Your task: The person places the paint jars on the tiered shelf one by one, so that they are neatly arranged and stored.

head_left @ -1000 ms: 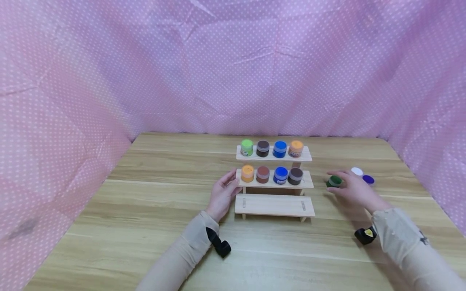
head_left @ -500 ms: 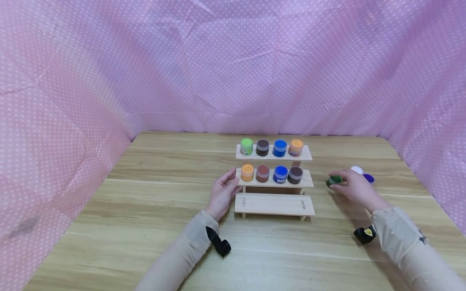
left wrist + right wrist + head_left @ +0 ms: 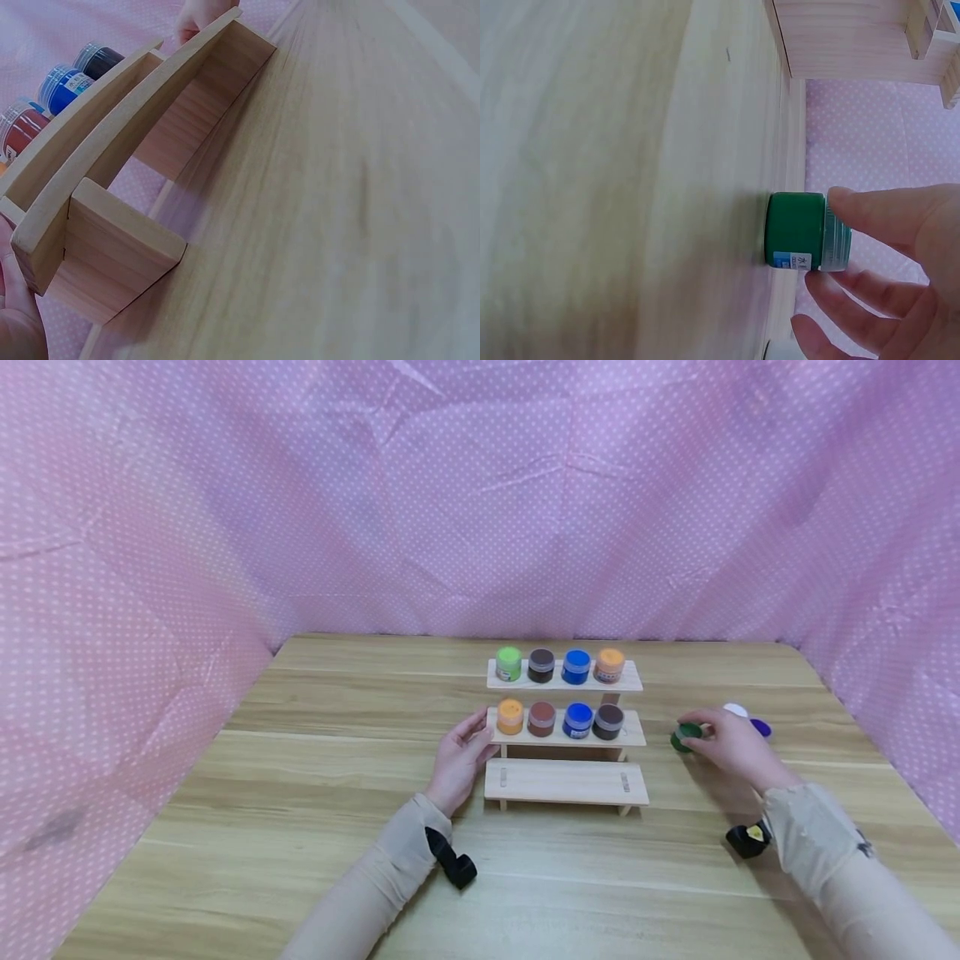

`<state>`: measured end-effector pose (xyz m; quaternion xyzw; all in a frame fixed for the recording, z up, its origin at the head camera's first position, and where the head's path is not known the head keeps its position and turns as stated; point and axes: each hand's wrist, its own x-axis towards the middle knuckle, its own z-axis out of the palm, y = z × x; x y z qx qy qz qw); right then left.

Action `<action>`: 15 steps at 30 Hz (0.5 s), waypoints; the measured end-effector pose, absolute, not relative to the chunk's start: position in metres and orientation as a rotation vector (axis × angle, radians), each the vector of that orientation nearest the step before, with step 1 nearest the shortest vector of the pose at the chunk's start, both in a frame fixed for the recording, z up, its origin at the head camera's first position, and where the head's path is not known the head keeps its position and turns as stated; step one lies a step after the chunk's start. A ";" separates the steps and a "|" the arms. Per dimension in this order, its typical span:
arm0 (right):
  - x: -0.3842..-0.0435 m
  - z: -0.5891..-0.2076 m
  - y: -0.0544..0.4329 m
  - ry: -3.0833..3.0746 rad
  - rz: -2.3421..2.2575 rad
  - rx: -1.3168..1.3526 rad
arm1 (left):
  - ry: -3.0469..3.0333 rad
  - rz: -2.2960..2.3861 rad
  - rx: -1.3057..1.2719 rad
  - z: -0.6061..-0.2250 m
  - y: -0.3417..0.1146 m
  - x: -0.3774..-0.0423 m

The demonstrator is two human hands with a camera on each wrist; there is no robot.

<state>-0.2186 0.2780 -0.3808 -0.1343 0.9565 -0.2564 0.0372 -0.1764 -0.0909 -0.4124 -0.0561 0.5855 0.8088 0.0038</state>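
In the head view, a wooden three-tier display stand (image 3: 566, 783) stands near the middle of the table. My left hand (image 3: 456, 760) holds the left end of its middle tier, thumb by the front edge. The wrist view shows only part of that hand. Off to the right, my right hand (image 3: 727, 745) pinches a green paint jar (image 3: 795, 229) by its clear lid, thumb on one side and fingers on the other. The jar's base is at the tabletop; whether it touches I cannot tell. A white-topped jar (image 3: 736, 711) and a purple-topped jar (image 3: 761, 727) sit just behind this hand.
Several paint jars line the stand's upper tier, among them a light green jar (image 3: 508, 664). The middle tier bears an orange jar (image 3: 510, 717) and others. The lowest tier is bare. A pink dotted cloth (image 3: 480, 510) hangs behind the wooden table (image 3: 300, 760).
My right thumb and fingers have closed in on the green jar, which tilted a little and shifted slightly left. My left hand stays at the stand.
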 end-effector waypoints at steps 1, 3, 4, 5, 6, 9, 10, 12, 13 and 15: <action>-0.219 -0.381 0.278 2.932 -0.789 -0.410 | 1.840 2.534 -0.171 -0.413 -0.091 -0.176; -0.219 -0.383 0.278 2.931 -0.793 -0.413 | 1.841 2.533 -0.172 -0.414 -0.090 -0.175; -0.219 -0.384 0.278 2.933 -0.794 -0.416 | 1.843 2.531 -0.170 -0.414 -0.090 -0.175; -0.219 -0.384 0.278 2.933 -0.798 -0.420 | 1.847 2.528 -0.171 -0.414 -0.090 -0.175; -0.219 -0.385 0.278 2.935 -0.798 -0.423 | 1.847 2.527 -0.173 -0.415 -0.089 -0.174; -0.218 -0.385 0.278 2.942 -0.803 -0.429 | 1.844 2.528 -0.186 -0.415 -0.088 -0.173; -0.218 -0.385 0.278 2.945 -0.802 -0.429 | 1.847 2.525 -0.189 -0.415 -0.088 -0.173; -0.218 -0.384 0.279 2.949 -0.803 -0.431 | 1.851 2.521 -0.191 -0.414 -0.088 -0.173; -0.218 -0.384 0.279 2.949 -0.803 -0.432 | 1.850 2.521 -0.194 -0.414 -0.088 -0.173; -0.218 -0.384 0.279 2.948 -0.800 -0.426 | 1.851 2.521 -0.197 -0.414 -0.087 -0.173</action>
